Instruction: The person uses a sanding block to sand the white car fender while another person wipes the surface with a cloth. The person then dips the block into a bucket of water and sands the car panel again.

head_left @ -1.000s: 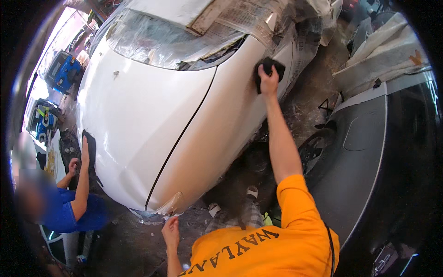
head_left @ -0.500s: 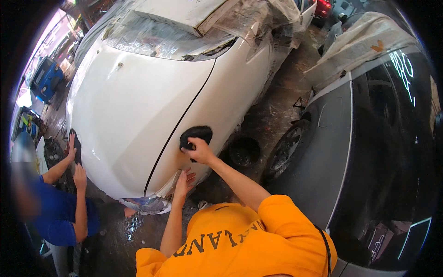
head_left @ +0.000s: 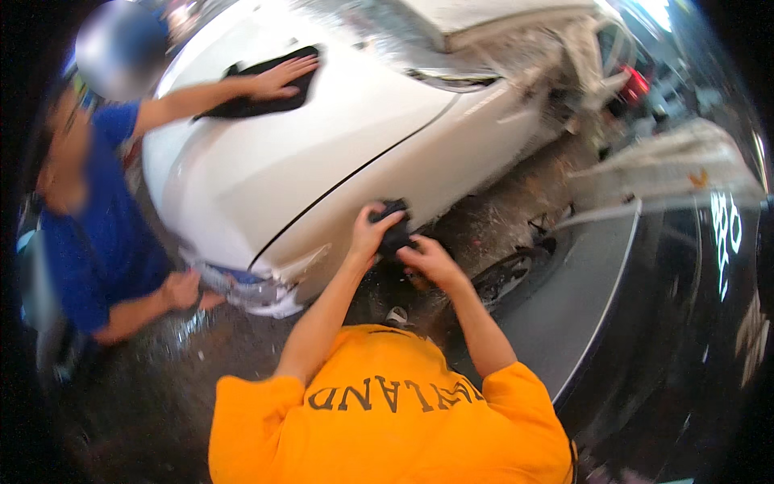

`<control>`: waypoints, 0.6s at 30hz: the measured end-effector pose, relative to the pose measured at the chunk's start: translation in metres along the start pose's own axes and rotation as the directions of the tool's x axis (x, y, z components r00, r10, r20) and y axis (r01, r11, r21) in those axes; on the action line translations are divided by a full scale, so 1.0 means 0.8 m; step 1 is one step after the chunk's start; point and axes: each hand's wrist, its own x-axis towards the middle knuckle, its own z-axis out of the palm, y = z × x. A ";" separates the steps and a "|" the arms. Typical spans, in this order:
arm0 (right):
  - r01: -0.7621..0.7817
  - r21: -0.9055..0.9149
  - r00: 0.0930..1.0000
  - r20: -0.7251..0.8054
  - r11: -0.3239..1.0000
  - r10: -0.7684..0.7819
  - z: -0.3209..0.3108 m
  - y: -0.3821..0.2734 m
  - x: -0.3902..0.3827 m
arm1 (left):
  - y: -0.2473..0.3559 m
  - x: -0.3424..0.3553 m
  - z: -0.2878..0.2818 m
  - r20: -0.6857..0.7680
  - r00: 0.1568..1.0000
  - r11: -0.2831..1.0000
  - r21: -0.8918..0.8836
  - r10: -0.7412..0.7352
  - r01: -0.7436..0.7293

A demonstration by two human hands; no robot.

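Note:
Beside the front fender of a white car (head_left: 298, 161) with a plastic-covered windscreen, my left hand (head_left: 372, 232) and my right hand (head_left: 426, 256) both grip a bunched black cloth (head_left: 393, 214). My left fingers are wrapped over its near side, and my right fingers hold its lower right part. Masking plastic (head_left: 262, 286) covers the front lamp corner below the hood seam. At the left a person in a blue shirt (head_left: 97, 218) rests a flat hand (head_left: 278, 77) on another black cloth (head_left: 242, 97) on the hood.
A dark car (head_left: 661, 306) stands close along my right side, with pale sheeting (head_left: 661, 161) over its upper part and a wheel (head_left: 512, 274) beside my right forearm. A large board (head_left: 492, 18) lies over the white car's windscreen. The dark wet floor (head_left: 201, 347) shows below.
My left hand has risen to join my right hand on the cloth, which has come down the fender. The person in blue has moved up alongside, reaching onto the hood. The view has shifted.

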 end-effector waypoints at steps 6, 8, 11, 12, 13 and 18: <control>0.120 0.086 0.937 -0.340 0.989 -0.084 -0.072 -0.020 -0.006 | 0.107 0.097 0.041 0.084 0.764 0.396 0.816 0.640 -0.421; 0.073 0.083 0.937 -0.346 0.994 -0.040 -0.081 -0.001 -0.019 | 0.102 0.090 0.026 0.073 0.801 0.348 0.874 0.595 -0.339; -0.014 0.119 0.968 -0.248 0.993 0.043 -0.088 0.030 -0.032 | 0.081 0.041 -0.050 0.019 0.823 0.360 0.893 0.568 -0.269; -0.022 0.088 0.967 -0.250 0.996 0.044 -0.088 0.031 -0.043 | 0.070 0.021 -0.078 -0.033 0.832 0.403 0.885 0.554 -0.233; -0.026 0.047 0.964 -0.262 0.999 0.037 -0.097 0.027 -0.052 | 0.063 -0.002 -0.099 -0.092 0.798 0.438 0.870 0.595 -0.227; 0.347 -0.313 0.938 0.120 0.884 -0.325 -0.101 -0.091 -0.113 | 0.052 -0.092 -0.262 -0.355 0.613 0.412 0.910 0.706 0.051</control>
